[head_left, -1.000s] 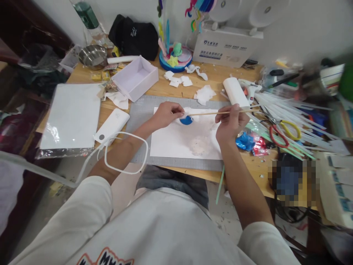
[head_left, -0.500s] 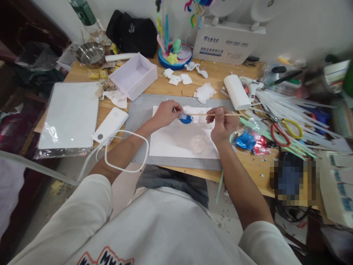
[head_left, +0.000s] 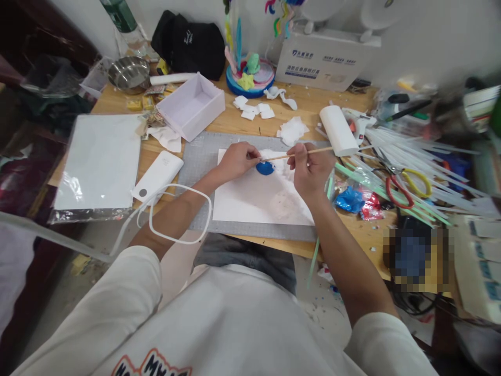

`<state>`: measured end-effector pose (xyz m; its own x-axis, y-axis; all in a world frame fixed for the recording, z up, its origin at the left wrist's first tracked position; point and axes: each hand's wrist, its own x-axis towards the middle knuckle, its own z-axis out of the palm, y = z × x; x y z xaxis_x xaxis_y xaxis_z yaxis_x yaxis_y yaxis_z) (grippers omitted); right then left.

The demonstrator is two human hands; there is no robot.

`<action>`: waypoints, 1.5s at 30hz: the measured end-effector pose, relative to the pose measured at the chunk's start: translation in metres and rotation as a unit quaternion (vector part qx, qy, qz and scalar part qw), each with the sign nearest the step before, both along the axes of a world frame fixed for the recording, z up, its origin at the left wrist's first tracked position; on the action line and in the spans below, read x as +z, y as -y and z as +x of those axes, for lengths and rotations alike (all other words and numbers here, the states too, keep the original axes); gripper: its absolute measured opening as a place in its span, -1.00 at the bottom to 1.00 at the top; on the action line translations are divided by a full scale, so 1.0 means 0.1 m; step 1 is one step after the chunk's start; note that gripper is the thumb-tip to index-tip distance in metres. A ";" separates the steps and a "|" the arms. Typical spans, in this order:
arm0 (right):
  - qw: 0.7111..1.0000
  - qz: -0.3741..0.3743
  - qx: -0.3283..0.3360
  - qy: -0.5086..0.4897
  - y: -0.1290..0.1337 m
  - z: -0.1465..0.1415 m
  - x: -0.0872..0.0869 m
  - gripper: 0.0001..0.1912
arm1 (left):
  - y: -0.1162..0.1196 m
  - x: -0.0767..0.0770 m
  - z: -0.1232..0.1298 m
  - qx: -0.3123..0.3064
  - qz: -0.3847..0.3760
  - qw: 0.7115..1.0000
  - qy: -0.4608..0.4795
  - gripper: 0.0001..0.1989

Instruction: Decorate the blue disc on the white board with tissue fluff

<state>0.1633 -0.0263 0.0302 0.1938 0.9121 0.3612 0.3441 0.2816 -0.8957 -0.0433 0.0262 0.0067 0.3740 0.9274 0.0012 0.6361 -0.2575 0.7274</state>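
Note:
My right hand [head_left: 313, 169] is closed around a thin wooden stick [head_left: 279, 156], which slants down leftward over the paper. The stick's left tip reaches the fingertips of my left hand [head_left: 240, 161]. Those fingers are pinched together, and what they hold is too small to make out. Just below them lies a round blue piece [head_left: 265, 168], partly covered. White fluffy material [head_left: 280, 171] sits beside it, partly hidden by my right hand. Underneath is a white sheet of paper [head_left: 246, 203] with a pale round patch [head_left: 282, 204] near its lower right.
A grey cutting mat [head_left: 198, 167] lies under the paper. To the left are a white power bank [head_left: 158, 176] with a looped cable and a lilac box [head_left: 191, 109]. At right are a white roll [head_left: 338, 130], a glue gun [head_left: 362, 122], scissors [head_left: 403, 183] and plastic sticks [head_left: 422, 156].
The stick has gone from nearly level to tilted, its right end now higher. My right hand has shifted slightly left. More of the blue piece shows, and my left hand has barely moved.

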 end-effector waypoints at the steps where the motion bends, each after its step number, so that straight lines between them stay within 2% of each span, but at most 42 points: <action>1: 1.000 -0.020 0.007 0.002 -0.04 -0.02 0.08 -0.64 | 0.00 0.00 -0.01 -0.002 0.002 1.000 0.005 -0.86; 4: 0.996 -0.070 0.055 -0.006 -0.22 -0.07 0.28 -0.65 | 0.04 0.03 -0.03 -0.004 0.004 1.000 0.023 -0.80; 7: 0.991 -0.091 0.100 -0.019 -0.37 -0.10 0.39 -0.64 | 0.09 0.05 -0.06 0.000 0.004 1.000 0.021 -0.72; 13: 0.977 -0.087 0.158 0.113 -0.45 -0.15 0.52 -0.55 | 0.12 -0.01 -0.09 -0.015 0.024 1.000 0.012 -0.64; 16: 0.971 -0.120 0.167 0.118 -0.46 -0.18 0.57 -0.57 | 0.11 -0.03 -0.09 -0.025 0.028 0.999 0.012 -0.63; 19: 0.974 -0.133 0.176 0.054 -0.45 -0.18 0.52 -0.61 | 0.11 -0.04 -0.08 -0.021 0.025 0.999 0.012 -0.64; 21: 0.979 -0.128 0.154 -0.018 -0.43 -0.16 0.46 -0.63 | 0.11 -0.04 -0.08 -0.020 0.024 0.999 0.009 -0.64; 23: 0.985 -0.114 0.124 -0.050 -0.38 -0.13 0.43 -0.66 | 0.10 -0.05 -0.07 -0.023 0.027 0.999 0.004 -0.64; 27: 0.999 0.014 0.037 -0.026 -0.28 -0.02 0.47 -0.59 | 0.11 -0.05 -0.09 -0.030 0.035 0.999 0.000 -0.64; 29: 0.995 0.079 -0.029 -0.056 -0.28 0.08 0.44 -0.51 | 0.11 -0.04 -0.10 -0.031 0.034 0.999 0.004 -0.63; 32: 0.976 0.121 -0.123 -0.135 -0.32 0.28 0.25 -0.43 | 0.09 0.00 -0.10 -0.013 0.024 1.000 0.013 -0.62; 36: 0.944 0.104 -0.215 -0.227 -0.37 0.51 -0.10 -0.39 | -0.11 0.15 0.03 0.026 0.062 0.998 0.008 -0.67; 38: 0.929 0.097 -0.262 -0.244 -0.38 0.54 -0.20 -0.37 | -0.29 0.24 0.16 0.013 0.098 0.995 -0.004 -0.71; 41: 0.921 0.079 -0.290 -0.247 -0.37 0.52 -0.24 -0.34 | -0.58 0.29 0.41 -0.047 0.127 0.989 -0.061 -0.72; 45: 0.921 0.068 -0.300 -0.238 -0.37 0.46 -0.25 -0.30 | -0.82 0.18 0.72 -0.103 0.146 0.977 -0.115 -0.77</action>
